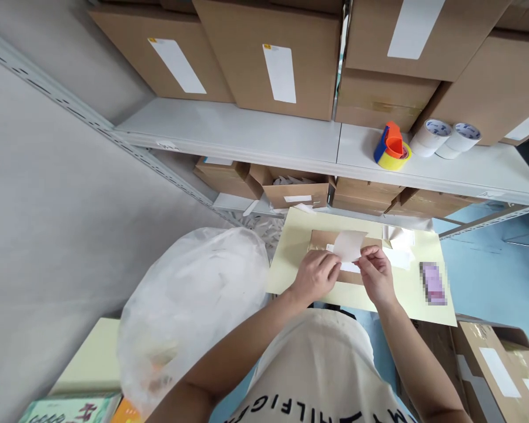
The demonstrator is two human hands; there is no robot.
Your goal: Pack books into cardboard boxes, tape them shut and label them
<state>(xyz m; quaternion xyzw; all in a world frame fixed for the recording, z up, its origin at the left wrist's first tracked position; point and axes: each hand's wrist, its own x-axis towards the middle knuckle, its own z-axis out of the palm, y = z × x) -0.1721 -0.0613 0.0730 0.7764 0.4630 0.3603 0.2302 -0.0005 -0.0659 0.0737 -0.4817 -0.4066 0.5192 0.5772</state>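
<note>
A small white paper sheet point(350, 242), which looks like a label, is held up between my two hands. My right hand point(377, 275) pinches its lower right corner between thumb and fingers. At the sheet's lower left edge, the fingers of my left hand point(316, 275) are closed on it. Directly beneath lies a flat cardboard box point(357, 276) with a white label on its top, partly covered by the hands and the sheet. The box rests on a pale yellow table point(291, 247).
Other white papers point(399, 249) and a pixelated purple object point(434, 284) lie on the table's right. A big translucent bag point(198, 305) stands left. Ahead, a shelf point(286, 138) carries cartons, a tape dispenser point(392, 150) and tape rolls point(445, 140). More cartons point(489, 358) stand lower right.
</note>
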